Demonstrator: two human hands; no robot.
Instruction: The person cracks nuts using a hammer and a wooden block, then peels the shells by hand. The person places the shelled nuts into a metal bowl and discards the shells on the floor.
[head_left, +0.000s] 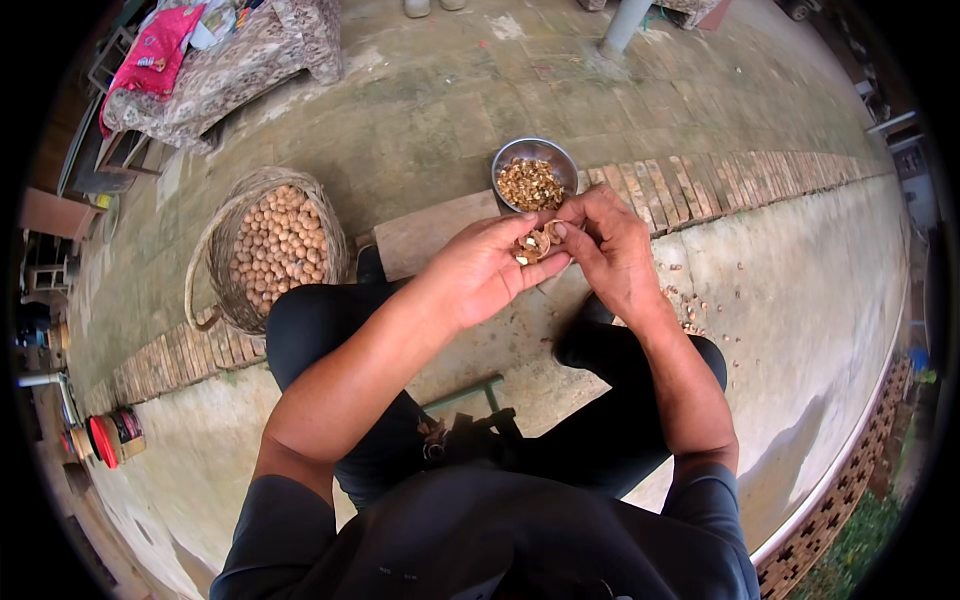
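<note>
Pieces of a cracked walnut (531, 246) lie in the palm and fingers of my left hand (491, 266), which is turned up and cupped. My right hand (611, 251) pinches a piece of walnut shell (555, 231) between thumb and fingers, right beside the left fingers. Just beyond both hands stands a steel bowl (571, 174) holding many shelled walnut pieces (529, 184). To the left of my knee, a wicker basket (336, 225) with a hooped handle holds many whole walnuts (281, 244).
A flat board (427, 229) lies on the ground by the bowl. Shell fragments (691, 307) are scattered on the concrete at right. A raised brick edging (720, 184) crosses the floor. A cloth-covered couch (255, 64) stands at upper left, and a post (626, 30) at the top.
</note>
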